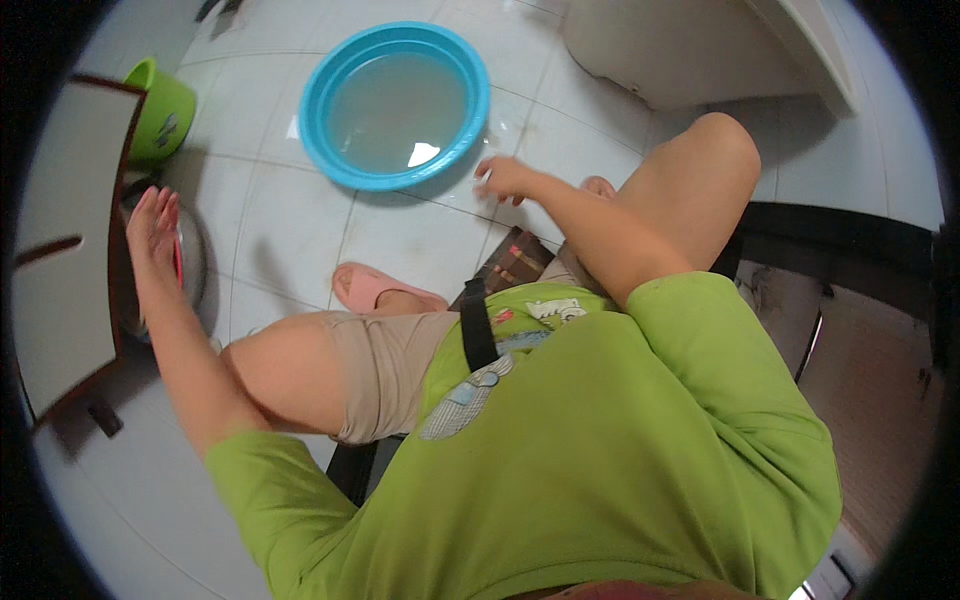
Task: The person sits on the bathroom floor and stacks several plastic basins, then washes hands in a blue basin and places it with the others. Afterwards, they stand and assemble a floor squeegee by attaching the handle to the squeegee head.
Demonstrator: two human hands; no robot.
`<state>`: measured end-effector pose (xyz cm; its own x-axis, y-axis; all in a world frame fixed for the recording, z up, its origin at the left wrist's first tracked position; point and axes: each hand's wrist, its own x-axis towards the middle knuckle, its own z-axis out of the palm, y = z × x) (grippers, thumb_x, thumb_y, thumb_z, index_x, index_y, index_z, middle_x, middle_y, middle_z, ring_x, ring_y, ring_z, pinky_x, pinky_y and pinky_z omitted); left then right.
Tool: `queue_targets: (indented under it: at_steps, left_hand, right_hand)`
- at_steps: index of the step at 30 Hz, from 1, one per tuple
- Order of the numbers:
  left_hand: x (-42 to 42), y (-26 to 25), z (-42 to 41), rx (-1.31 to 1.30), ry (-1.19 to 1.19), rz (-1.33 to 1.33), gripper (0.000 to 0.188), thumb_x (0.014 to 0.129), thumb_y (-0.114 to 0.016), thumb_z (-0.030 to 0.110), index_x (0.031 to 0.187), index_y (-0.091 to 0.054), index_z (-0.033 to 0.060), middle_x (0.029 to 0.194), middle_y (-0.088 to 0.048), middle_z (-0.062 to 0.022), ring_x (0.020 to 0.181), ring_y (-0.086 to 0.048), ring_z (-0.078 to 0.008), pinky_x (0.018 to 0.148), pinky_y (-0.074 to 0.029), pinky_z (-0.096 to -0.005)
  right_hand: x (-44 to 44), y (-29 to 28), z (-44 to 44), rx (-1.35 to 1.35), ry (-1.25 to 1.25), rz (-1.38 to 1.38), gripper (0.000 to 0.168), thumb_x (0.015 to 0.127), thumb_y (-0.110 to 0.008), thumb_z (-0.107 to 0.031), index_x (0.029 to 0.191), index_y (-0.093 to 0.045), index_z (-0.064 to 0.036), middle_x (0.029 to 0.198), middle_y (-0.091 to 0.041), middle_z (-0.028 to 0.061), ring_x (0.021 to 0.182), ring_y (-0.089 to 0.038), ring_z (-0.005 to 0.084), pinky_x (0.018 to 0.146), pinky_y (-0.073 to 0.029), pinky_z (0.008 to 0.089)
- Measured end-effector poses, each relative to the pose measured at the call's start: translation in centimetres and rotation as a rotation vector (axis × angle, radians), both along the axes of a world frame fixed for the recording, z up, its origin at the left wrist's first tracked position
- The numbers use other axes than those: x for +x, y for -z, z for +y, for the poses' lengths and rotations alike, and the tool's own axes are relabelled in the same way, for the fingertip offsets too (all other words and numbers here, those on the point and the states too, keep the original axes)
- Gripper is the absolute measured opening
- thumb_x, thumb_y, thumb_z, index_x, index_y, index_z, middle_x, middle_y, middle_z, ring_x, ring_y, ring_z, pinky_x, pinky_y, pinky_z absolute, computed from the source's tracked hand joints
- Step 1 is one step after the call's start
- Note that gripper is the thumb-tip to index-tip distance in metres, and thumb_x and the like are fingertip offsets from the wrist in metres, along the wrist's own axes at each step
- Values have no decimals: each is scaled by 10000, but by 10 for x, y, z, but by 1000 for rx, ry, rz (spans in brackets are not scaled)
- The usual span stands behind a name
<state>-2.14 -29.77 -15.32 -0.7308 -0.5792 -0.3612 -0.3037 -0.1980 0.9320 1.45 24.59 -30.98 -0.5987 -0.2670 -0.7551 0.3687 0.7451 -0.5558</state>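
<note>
My left hand [155, 225] is stretched out at the left with its fingers extended and holds nothing that I can see. Beneath and beside it is a round metal vessel [193, 251], mostly hidden by the hand and forearm, with a strip of something red [178, 261] showing. My right hand [506, 180] hovers over the tiles just off the near right rim of a round blue plastic basin [394, 180]. Its fingers are loosely bent, a little blurred, with nothing visible in them. Cloudy water [397, 112] lies in the basin and reflects a bright patch.
A green plastic bucket [169, 112] stands at the far left behind a white panel with a dark edge [71, 225]. A pale cabinet-like fixture [690, 52] is at the upper right. A brown patterned object [517, 259] sits between my legs on the white tiled floor [289, 225].
</note>
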Motion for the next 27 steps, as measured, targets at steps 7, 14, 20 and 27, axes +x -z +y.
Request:
queue_targets:
  at_steps: [7,14,20,27]
  left_hand:
    - [-16,-39,124,-131,247,-18,464,875,-601,186,1269,-441,-1,1210,-542,-172,1067,-574,-235,847,-490,-278]
    - [19,-67,276,-225,635,-76,401,884,-577,231,1216,-498,19,1134,-592,-127,976,-603,-173,860,-442,-279]
    - [13,-73,253,-399,648,-160,378,891,-543,187,1220,-493,7,1168,-573,-131,1023,-568,-187,870,-415,-291]
    - [22,-68,256,-266,450,-356,417,821,-571,137,1182,-489,-55,1113,-580,-183,986,-570,-205,876,-392,-297]
  right_hand:
    - [67,56,-17,-103,-1132,-311,621,617,-793,-301,1155,-594,-64,1089,-627,125,988,-574,269,834,-464,399]
    - [70,47,-30,-57,-1393,-324,558,592,-776,-264,1111,-623,-126,1044,-649,85,964,-609,250,779,-488,378]
    - [68,35,-44,37,-1434,-566,485,668,-722,-205,1142,-614,-202,1087,-631,103,989,-597,279,767,-495,403]
    - [132,63,11,-252,-1448,-671,424,630,-733,-159,1047,-660,-126,937,-673,117,841,-637,289,674,-498,448]
